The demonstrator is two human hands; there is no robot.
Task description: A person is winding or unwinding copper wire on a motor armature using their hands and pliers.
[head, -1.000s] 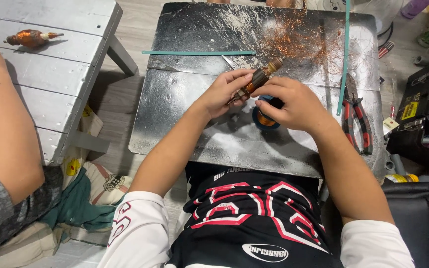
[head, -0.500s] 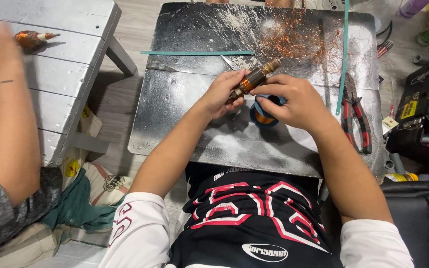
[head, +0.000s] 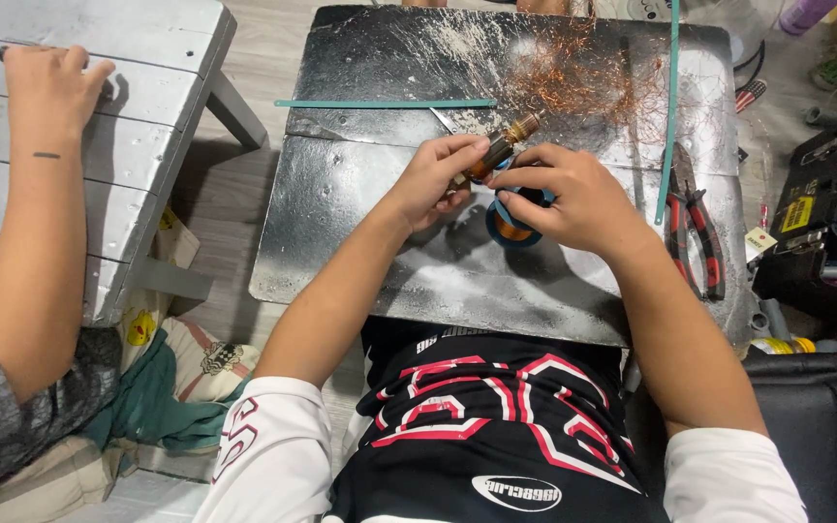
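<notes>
A copper-wound motor armature (head: 498,150) is held above the scratched metal work plate (head: 360,223), tilted with its shaft end pointing up and to the right. The left hand (head: 433,179) is closed round the lower part of the armature, fingers curled tight against it. The right hand (head: 573,199) is set against the armature from the other side, its fingertips (head: 504,179) pinched at the winding; whether anything further is gripped in the palm cannot be told. A blue ring with an orange centre (head: 512,225) is seen just beneath the right hand, partly hidden by it. A loose tangle of copper wire (head: 583,73) lies on the far part of the plate. Red-handled pliers (head: 695,228) lie at the plate's right edge, beside a green strip (head: 670,107); a second green strip (head: 385,103) lies across the plate's upper left. Another person's hand (head: 46,87) rests flat on a grey wooden bench (head: 147,58), well apart to the left.
</notes>
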